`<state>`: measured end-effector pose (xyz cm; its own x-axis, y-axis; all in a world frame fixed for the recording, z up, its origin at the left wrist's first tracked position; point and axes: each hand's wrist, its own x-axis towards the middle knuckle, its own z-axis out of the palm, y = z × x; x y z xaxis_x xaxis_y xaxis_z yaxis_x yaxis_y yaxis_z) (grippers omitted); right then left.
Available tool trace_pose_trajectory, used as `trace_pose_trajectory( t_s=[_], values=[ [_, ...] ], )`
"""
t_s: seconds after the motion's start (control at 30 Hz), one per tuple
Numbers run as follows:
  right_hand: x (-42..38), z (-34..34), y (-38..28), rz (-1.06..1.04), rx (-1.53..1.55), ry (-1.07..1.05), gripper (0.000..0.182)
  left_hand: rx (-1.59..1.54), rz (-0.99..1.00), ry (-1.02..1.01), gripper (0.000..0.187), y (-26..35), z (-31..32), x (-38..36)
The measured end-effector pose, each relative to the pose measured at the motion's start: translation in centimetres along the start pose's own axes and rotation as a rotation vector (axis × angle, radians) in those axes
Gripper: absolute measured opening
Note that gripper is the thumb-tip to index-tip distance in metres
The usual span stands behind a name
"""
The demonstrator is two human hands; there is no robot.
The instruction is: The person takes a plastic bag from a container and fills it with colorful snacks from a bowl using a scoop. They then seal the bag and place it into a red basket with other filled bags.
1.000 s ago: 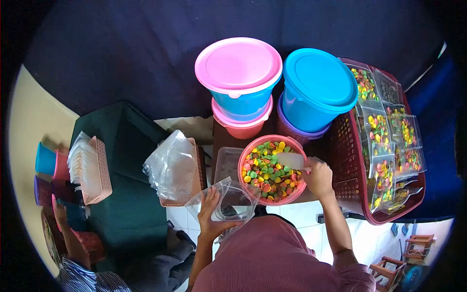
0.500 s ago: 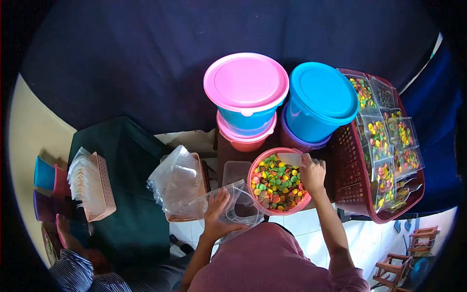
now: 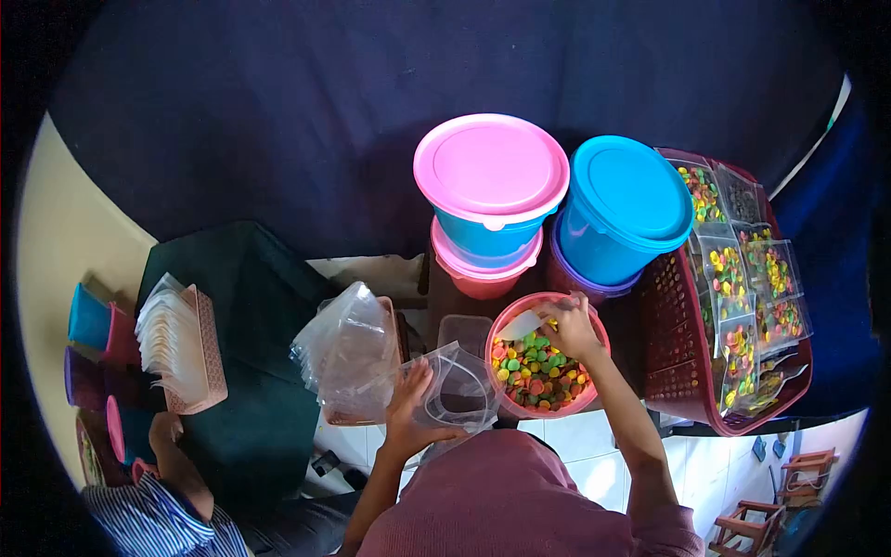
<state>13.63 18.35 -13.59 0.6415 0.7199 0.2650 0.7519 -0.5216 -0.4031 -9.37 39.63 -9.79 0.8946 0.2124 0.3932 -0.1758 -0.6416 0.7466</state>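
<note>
Head view is showing the right hand gripping a white scoop and digging into the pink bowl of coloured chips. The left hand is holding an open, empty-looking plastic bag just beside it. Many filled packets are lying in the red basket (empty bags are waiting too), so the packing seems well advanced.

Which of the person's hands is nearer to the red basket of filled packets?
Right. The right hand is over the bowl of coloured sweets, just beside the red basket. The left hand holds a clear bag on the bowl's far side.
</note>
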Motion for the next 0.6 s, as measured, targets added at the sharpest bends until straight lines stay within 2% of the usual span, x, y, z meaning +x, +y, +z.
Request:
trace_pose_trajectory(
  t_s=[0.23, 0.3, 0.33, 0.6],
  values=[
    [-0.1, -1.7, 0.1, -0.039, 0.112, -0.190, 0.025, 0.065, -0.039, 0.015, 0.094, 1.4, 1.2, -1.5],
    [-0.3, -2.7, -0.3, -0.014, -0.032, -0.421, 0.025, 0.059, -0.061, 0.028, 0.093, 1.9, 1.8, -2.0],
    [-0.5, -2.5, -0.1, 0.024, 0.041, -0.468, 0.023, 0.070, -0.071, 0.031, 0.093, 2.2, 2.1, -2.2],
    [-2.2, -2.9, 0.4, 0.037, -0.003, -0.533, 0.016, 0.075, -0.172, 0.039, 0.094, 3.6, 4.1, -3.9]
  ],
)
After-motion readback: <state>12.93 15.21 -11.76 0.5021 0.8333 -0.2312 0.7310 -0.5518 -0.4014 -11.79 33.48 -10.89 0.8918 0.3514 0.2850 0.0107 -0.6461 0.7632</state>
